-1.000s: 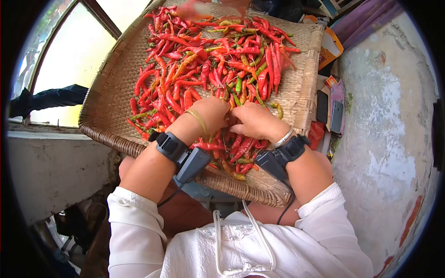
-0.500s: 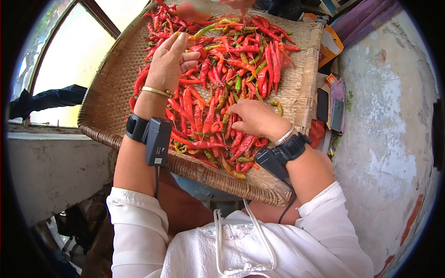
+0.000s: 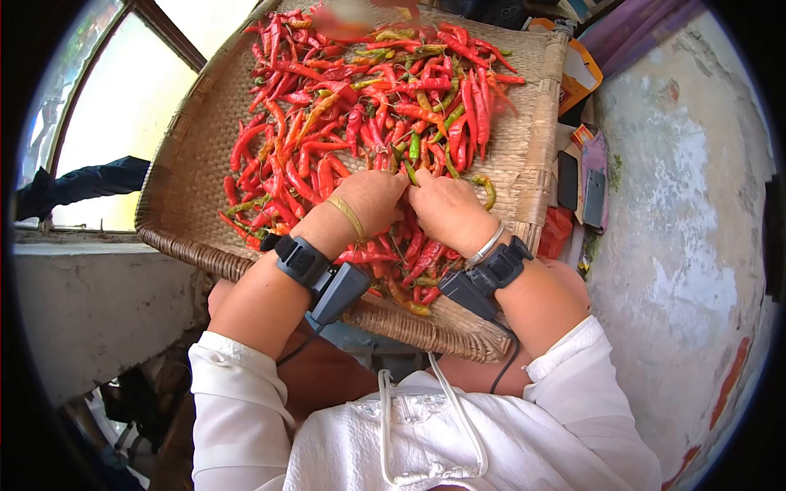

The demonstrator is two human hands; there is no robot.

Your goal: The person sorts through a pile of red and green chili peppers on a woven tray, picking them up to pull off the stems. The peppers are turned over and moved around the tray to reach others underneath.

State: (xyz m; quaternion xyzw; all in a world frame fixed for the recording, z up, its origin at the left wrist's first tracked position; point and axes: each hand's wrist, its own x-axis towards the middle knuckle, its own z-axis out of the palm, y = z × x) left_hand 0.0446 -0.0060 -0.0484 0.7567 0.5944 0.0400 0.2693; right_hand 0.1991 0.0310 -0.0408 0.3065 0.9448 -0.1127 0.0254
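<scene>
A wide woven basket tray (image 3: 184, 155) holds a heap of chili peppers (image 3: 327, 90), mostly red with some green and yellow ones. My left hand (image 3: 370, 200) and my right hand (image 3: 449, 209) meet over the near middle of the heap, fingertips together. Between them the end of a green chili pepper (image 3: 411, 172) sticks out, pinched by the fingers of both hands. The rest of that pepper is hidden behind the fingers. A curled yellowish pepper (image 3: 486, 190) lies just right of my right hand.
Black strapped devices (image 3: 340, 290) with cables sit on both wrists. The tray rests over the lap. Two phones (image 3: 594, 196) lie right of the tray beside a bare wall (image 3: 679, 245); a window (image 3: 115, 98) is at left. Blurred fingers of another person (image 3: 401, 12) show at the far edge.
My left hand has come from the upper left of the heap, where it held a yellow-green chili pepper, down to my right hand. My right hand has barely moved.
</scene>
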